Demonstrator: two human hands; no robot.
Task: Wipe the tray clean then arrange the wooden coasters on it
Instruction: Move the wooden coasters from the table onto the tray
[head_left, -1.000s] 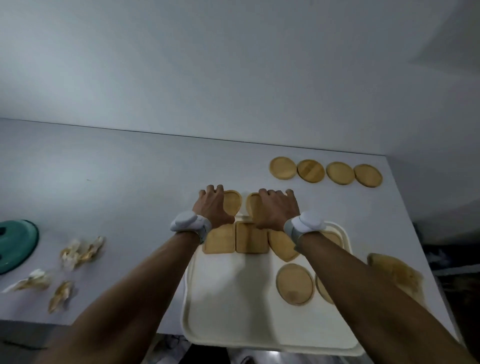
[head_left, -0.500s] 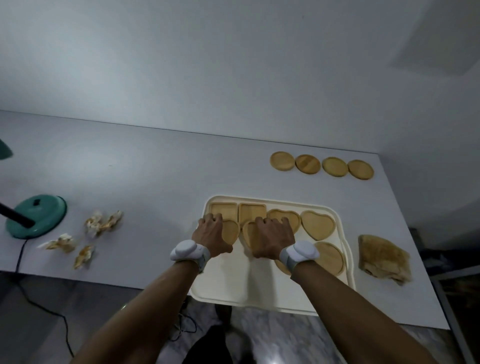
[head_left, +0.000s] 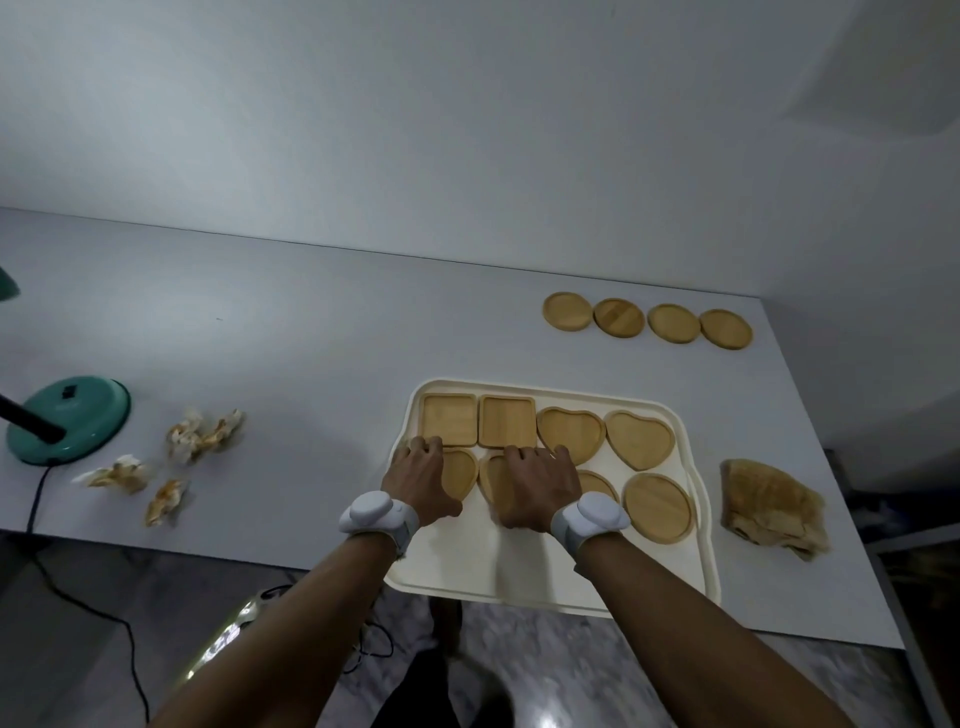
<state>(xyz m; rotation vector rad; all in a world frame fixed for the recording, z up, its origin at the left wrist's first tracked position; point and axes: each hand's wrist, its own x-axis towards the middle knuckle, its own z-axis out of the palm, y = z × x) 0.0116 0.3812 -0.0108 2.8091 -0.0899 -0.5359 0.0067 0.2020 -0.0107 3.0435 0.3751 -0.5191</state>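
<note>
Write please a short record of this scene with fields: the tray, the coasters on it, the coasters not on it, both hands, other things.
tray: cream tray, near table edge
coasters on tray: far row two square, two heart; near row two heart, two round
coasters off tray: four round coasters in a row, far right
left hand: flat on a heart coaster
right hand: flat on a heart coaster
other: brown cloth, crumpled papers, green lamp base

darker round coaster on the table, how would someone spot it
Beyond the cream tray, four round coasters sit in a row on the white table. The darker round coaster is second from the left, its wood more brown than its three paler neighbours.
</note>
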